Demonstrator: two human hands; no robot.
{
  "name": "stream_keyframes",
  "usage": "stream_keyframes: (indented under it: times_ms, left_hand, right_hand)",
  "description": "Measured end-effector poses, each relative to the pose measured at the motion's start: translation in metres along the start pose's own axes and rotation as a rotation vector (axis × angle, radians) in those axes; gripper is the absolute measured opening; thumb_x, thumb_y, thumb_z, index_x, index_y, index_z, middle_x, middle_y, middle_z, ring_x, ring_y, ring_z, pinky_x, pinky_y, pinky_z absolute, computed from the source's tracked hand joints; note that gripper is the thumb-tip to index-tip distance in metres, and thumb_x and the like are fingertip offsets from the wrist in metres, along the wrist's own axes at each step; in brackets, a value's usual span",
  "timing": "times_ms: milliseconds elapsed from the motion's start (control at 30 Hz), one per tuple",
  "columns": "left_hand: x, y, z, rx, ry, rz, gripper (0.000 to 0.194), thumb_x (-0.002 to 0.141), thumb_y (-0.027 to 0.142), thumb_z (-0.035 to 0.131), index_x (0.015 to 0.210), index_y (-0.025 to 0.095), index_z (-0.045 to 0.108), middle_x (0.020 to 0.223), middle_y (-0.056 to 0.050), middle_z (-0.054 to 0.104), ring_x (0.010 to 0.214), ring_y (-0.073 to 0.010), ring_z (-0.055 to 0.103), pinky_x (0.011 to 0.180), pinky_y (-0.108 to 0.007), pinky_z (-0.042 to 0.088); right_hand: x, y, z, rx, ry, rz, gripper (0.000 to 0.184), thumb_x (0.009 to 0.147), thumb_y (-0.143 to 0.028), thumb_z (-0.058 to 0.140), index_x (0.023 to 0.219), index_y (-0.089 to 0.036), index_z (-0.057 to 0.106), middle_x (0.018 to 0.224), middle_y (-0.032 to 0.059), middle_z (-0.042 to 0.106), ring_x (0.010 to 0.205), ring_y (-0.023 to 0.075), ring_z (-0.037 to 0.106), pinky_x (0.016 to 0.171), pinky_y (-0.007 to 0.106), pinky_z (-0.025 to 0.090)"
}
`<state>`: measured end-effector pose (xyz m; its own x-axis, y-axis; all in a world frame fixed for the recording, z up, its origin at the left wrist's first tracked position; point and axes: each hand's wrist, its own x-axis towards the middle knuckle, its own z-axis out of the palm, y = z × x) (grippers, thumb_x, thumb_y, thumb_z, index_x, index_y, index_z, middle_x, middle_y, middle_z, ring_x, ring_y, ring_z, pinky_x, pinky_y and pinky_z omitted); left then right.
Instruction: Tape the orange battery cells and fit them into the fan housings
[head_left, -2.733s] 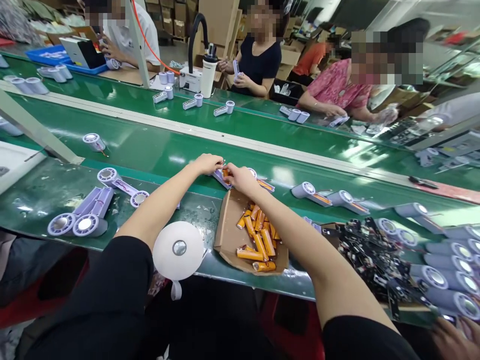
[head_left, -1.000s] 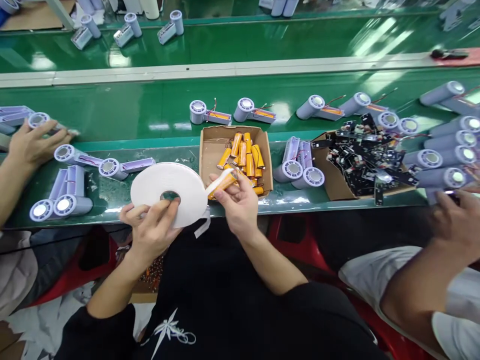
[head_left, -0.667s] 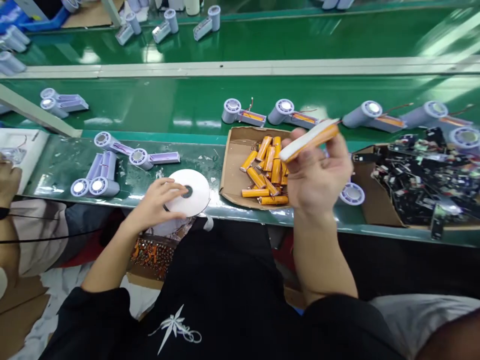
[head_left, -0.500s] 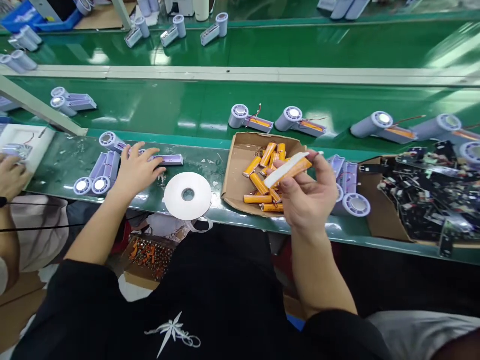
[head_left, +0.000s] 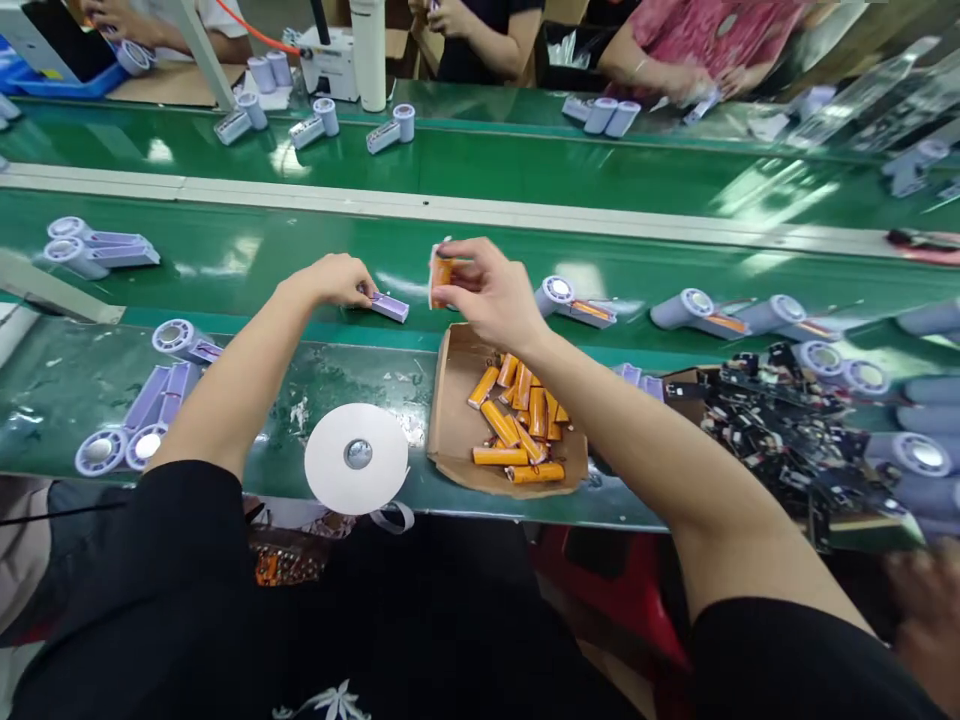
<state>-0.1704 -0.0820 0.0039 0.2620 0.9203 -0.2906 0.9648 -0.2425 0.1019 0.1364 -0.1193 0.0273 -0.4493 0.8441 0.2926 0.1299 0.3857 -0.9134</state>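
Note:
My left hand [head_left: 345, 283] is closed round a lilac plastic housing [head_left: 390, 307] over the near edge of the green belt; the housing's open, trough-like handle sticks out to the right, and its round end is hidden behind the fingers. Just to the right, my right hand [head_left: 487, 290] pinches an orange-wrapped battery [head_left: 442, 277] upright, a white strip along its left side. Below that hand, a cardboard tray [head_left: 457, 400] holds several more orange batteries [head_left: 501, 456]. A roll of white tape [head_left: 330, 465] lies flat on the bench in front of me.
More lilac housings [head_left: 142, 410] lie at the left of the bench. Housings with orange batteries inside [head_left: 585, 308] rest on the belt to the right. A box of black parts [head_left: 757, 430] stands at right. Co-workers' hands [head_left: 682, 85] are busy across the belt.
My left hand has moved up and right, from the bench to the belt edge, with the housing. My right hand has carried the battery left and forward, off the tray. The view has shifted.

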Motion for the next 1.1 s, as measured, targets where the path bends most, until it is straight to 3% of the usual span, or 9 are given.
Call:
stream_keyframes:
  times_ms: [67, 167, 367, 600, 767, 967, 1033, 1100]
  left_hand:
    - [0.000, -0.004, -0.003, -0.064, -0.005, -0.001, 0.030, 0.091, 0.047, 0.067, 0.110, 0.032, 0.085, 0.107, -0.001, 0.084, 0.098, -0.0230, 0.072, 0.088, -0.029, 0.048]
    - [-0.007, 0.001, 0.000, -0.094, 0.108, -0.057, 0.030, 0.099, 0.046, 0.060, 0.115, 0.031, 0.081, 0.115, -0.002, 0.084, 0.101, -0.0238, 0.074, 0.086, -0.030, 0.047]
    - [-0.002, 0.016, 0.016, -0.147, 0.211, -0.112, 0.025, 0.102, 0.038, 0.058, 0.117, 0.030, 0.078, 0.122, -0.004, 0.083, 0.115, -0.0272, 0.074, 0.095, -0.031, 0.049]
    - [0.005, 0.021, 0.023, -0.229, 0.252, -0.129, 0.025, 0.101, 0.037, 0.057, 0.111, 0.027, 0.078, 0.117, -0.006, 0.084, 0.112, -0.0282, 0.074, 0.097, -0.035, 0.050]
    - [0.009, 0.027, 0.025, -0.252, 0.278, -0.140, 0.022, 0.098, 0.034, 0.059, 0.107, 0.027, 0.078, 0.117, -0.007, 0.084, 0.112, -0.0300, 0.073, 0.099, -0.038, 0.050]
    - [0.019, 0.049, 0.015, -0.270, 0.326, -0.153, 0.019, 0.097, 0.028, 0.060, 0.105, 0.024, 0.076, 0.114, -0.009, 0.082, 0.111, -0.0281, 0.071, 0.103, -0.037, 0.050]
    - [0.010, 0.060, 0.013, -0.274, 0.374, -0.173, 0.027, 0.098, 0.027, 0.058, 0.119, 0.021, 0.075, 0.126, -0.013, 0.079, 0.122, -0.0300, 0.068, 0.110, -0.040, 0.049]
    - [-0.020, 0.069, 0.017, -0.273, 0.478, -0.165, 0.040, 0.101, 0.029, 0.059, 0.139, 0.018, 0.068, 0.144, -0.018, 0.072, 0.140, -0.0328, 0.059, 0.123, -0.047, 0.042]
  right_hand:
    - [0.029, 0.017, 0.016, -0.101, -0.122, -0.029, 0.044, 0.084, -0.023, 0.081, 0.127, -0.022, 0.073, 0.118, 0.0053, 0.085, 0.113, 0.0243, 0.081, 0.105, 0.040, 0.065]
    - [0.053, 0.030, 0.038, -0.300, -0.316, -0.023, 0.048, 0.091, -0.021, 0.073, 0.138, -0.016, 0.068, 0.108, 0.0078, 0.086, 0.104, 0.0243, 0.081, 0.102, 0.039, 0.061]
    - [0.064, 0.027, 0.055, -0.847, -0.555, -0.041, 0.050, 0.102, -0.026, 0.067, 0.152, -0.025, 0.064, 0.120, 0.0107, 0.084, 0.108, 0.0311, 0.078, 0.095, 0.037, 0.056]
    - [0.059, 0.028, 0.060, -1.076, -0.651, -0.008, 0.052, 0.110, -0.039, 0.056, 0.161, -0.032, 0.062, 0.131, 0.0187, 0.081, 0.114, 0.0386, 0.079, 0.095, 0.046, 0.059]
    - [0.066, 0.021, 0.069, -1.159, -0.699, -0.017, 0.043, 0.104, -0.035, 0.061, 0.143, -0.022, 0.076, 0.134, 0.0247, 0.079, 0.120, 0.0435, 0.078, 0.095, 0.049, 0.059]
    - [0.082, 0.004, 0.059, -1.156, -0.805, -0.030, 0.043, 0.104, -0.030, 0.062, 0.144, -0.023, 0.078, 0.138, 0.0164, 0.081, 0.124, 0.0370, 0.077, 0.099, 0.042, 0.056]
    - [0.074, -0.007, 0.045, -1.119, -0.750, -0.027, 0.045, 0.105, -0.028, 0.061, 0.146, -0.020, 0.078, 0.141, 0.0156, 0.081, 0.127, 0.0354, 0.076, 0.105, 0.042, 0.054]
    - [0.050, -0.023, 0.023, -1.016, -0.592, -0.043, 0.045, 0.106, -0.026, 0.059, 0.147, -0.016, 0.076, 0.144, 0.0152, 0.080, 0.131, 0.0346, 0.074, 0.111, 0.044, 0.053]
